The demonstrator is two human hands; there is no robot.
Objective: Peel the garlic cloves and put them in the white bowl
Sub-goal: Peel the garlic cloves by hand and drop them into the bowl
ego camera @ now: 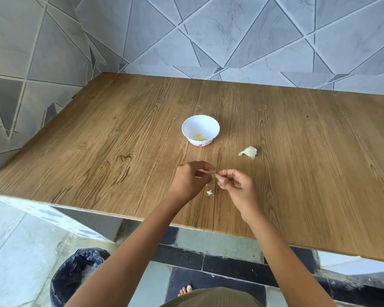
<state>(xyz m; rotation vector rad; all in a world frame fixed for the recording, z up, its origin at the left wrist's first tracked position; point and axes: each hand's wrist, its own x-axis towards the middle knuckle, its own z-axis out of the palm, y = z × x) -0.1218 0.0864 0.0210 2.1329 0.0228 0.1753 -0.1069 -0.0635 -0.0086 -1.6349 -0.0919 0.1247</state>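
Two hands work low over a broad wooden table (120, 134) with heavy brown grain, set into a corner of grey marbled wall tiles (231, 36) cut in triangles. Below the near edge, at your left, stands a round bin (76, 278) lined with crinkled black plastic. Further back on the table sits the white bowl (200, 130), round with a scalloped rim; small yellowish pieces lie in its bottom. Right of the bowl and apart from it lies a curled, papery piece of garlic skin (248, 152). Your right hand (237, 185) pinches a small pale garlic clove (218, 176) between thumb and forefinger, its tip pointing left toward your left hand (191, 180). Left fingers are curled, their tips drawn together just beside the clove; actual contact cannot be told. Smallest item: a white skin flake (209, 192) on the table beneath both hands.
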